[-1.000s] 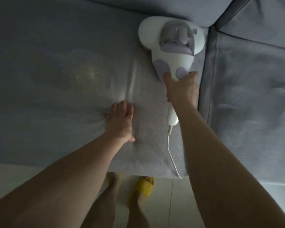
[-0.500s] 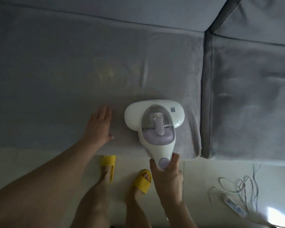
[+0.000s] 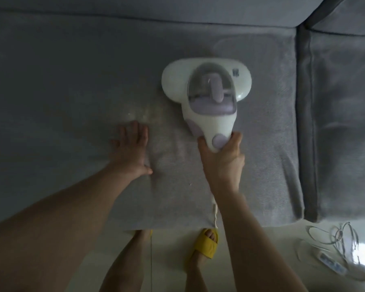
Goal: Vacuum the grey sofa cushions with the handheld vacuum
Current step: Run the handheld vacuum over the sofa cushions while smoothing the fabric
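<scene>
A white handheld vacuum with a clear dust cup and lilac trim lies flat on the grey seat cushion, right of its middle. My right hand grips the vacuum's handle from behind, fingers wrapped round it. My left hand presses flat on the cushion to the left of the vacuum, fingers straight. The vacuum's white cord runs from under my right wrist over the cushion's front edge.
A second grey cushion lies to the right across a dark seam. The backrest runs along the top. Below the sofa's front edge are pale floor, my feet in yellow slippers, and a power strip with coiled cables at right.
The vacuum went from the cushion's back down to its front edge, and has now moved forward again to mid-cushion. My left hand stays flat on the cushion.
</scene>
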